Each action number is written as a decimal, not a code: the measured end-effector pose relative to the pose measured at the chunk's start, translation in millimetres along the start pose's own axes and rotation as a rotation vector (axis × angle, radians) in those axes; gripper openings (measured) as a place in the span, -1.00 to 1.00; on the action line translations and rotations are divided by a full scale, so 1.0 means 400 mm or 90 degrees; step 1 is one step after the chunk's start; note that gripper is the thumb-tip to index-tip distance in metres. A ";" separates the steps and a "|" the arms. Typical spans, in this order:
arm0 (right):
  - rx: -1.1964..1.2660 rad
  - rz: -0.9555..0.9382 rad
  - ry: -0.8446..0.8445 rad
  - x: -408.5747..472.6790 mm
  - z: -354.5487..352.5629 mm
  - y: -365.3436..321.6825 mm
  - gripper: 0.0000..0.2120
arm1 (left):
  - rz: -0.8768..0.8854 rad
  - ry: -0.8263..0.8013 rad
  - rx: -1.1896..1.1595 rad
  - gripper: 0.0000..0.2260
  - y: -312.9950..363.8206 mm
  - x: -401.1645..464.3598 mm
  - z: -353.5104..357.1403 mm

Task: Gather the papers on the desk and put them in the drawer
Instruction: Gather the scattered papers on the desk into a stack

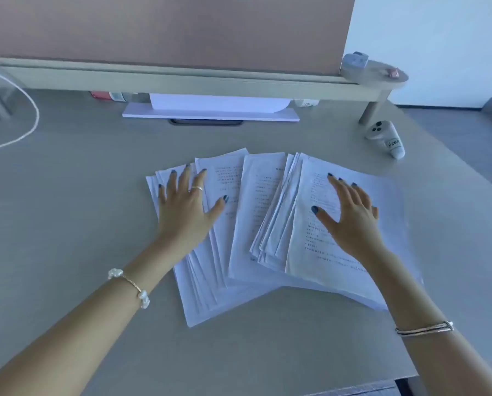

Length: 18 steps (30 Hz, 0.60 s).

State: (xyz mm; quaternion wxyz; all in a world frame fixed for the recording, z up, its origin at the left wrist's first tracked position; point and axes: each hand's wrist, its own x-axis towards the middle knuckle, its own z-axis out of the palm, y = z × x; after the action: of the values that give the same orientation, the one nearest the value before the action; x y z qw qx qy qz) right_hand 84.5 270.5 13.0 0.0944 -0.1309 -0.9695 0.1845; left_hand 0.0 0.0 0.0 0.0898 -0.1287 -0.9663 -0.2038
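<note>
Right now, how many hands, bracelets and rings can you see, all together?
Hands: 2, the left hand and the right hand, both flat on the papers.
Bracelets: 2, the pearl bracelet and the silver bracelet.
Rings: 1, the ring.
Total: 5

Printed papers (256, 212) lie fanned in overlapping sheaves on the grey desk (96, 195); the left hand (186, 205) presses flat on the left sheaf, fingers spread; the right hand (350, 215) rests flat on the right sheaf; a white controller (386, 138) lies well apart, near the shelf leg (372, 108).
</note>
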 end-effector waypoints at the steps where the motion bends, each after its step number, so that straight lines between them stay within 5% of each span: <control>1: 0.001 0.041 0.031 -0.012 -0.005 0.018 -0.35 | -0.053 0.016 -0.013 -0.39 -0.018 -0.013 -0.003; 4: -0.027 0.159 0.060 -0.039 -0.017 0.088 -0.32 | -0.153 0.035 -0.034 -0.38 -0.069 -0.041 -0.008; 10: -0.029 0.267 0.037 -0.057 -0.004 0.153 -0.32 | -0.143 0.015 -0.082 -0.40 -0.075 -0.082 0.004; 18: -0.011 0.271 0.036 -0.041 -0.013 0.154 -0.33 | -0.092 -0.020 -0.201 -0.38 -0.035 -0.049 0.015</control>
State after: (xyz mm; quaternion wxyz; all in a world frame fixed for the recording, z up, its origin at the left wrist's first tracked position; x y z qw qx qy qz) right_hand 114.7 322.7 -8.0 0.0797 -0.3388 -0.9185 0.1879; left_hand 13.8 -13.8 -15.1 0.0386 -0.0742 -0.9303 -0.3572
